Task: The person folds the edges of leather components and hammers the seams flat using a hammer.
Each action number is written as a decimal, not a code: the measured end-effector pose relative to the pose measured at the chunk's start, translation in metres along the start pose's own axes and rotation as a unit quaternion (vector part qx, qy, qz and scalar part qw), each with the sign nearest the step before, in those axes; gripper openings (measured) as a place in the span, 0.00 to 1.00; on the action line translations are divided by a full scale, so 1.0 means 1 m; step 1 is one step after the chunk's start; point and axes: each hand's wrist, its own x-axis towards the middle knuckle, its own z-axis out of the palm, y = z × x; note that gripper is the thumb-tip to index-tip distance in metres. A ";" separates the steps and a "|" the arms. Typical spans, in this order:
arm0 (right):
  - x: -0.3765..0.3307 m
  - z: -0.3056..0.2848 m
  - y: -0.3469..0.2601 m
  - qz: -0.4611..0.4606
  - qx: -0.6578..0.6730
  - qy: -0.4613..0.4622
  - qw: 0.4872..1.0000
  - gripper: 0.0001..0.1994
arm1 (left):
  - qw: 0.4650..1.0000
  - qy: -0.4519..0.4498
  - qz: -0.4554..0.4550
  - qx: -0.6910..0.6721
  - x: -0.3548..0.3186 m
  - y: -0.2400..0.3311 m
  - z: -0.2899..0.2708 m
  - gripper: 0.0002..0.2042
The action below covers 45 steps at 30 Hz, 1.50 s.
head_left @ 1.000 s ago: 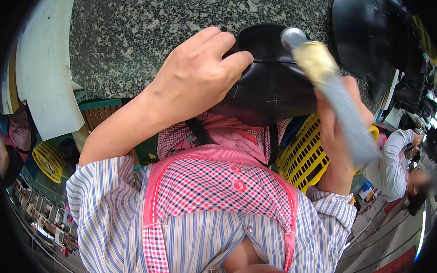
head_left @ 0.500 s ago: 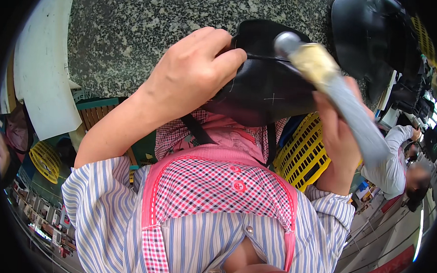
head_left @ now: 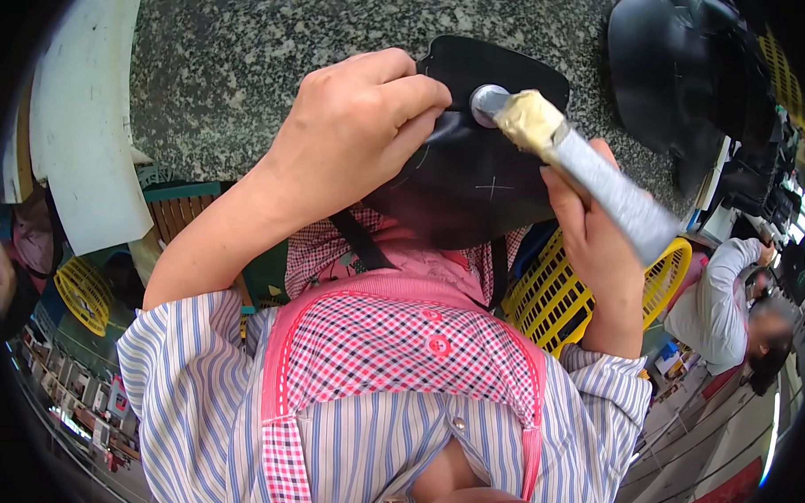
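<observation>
Left hand is clamped on the near-left edge of the black leather piece, pinning it over the front edge of the stone table. Right hand is wrapped around the taped handle of the hammer, whose round head sits on the leather just beside the left fingertips. To do it well, I'd use short flat taps, fingers clear of the head, leather taut, working toward the chalk cross.
</observation>
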 end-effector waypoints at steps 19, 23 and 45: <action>-0.019 0.020 -0.003 -0.070 0.036 -0.053 0.996 0.09 | 0.993 -0.060 -0.106 -0.001 0.022 0.002 -0.011 0.05; -0.020 0.023 -0.001 -0.065 0.055 -0.038 0.996 0.08 | 0.989 -0.085 -0.109 0.054 0.024 0.004 -0.016 0.05; -0.011 0.004 0.001 -0.033 0.097 0.073 0.992 0.09 | 0.977 -0.055 0.107 0.178 0.007 -0.019 -0.027 0.18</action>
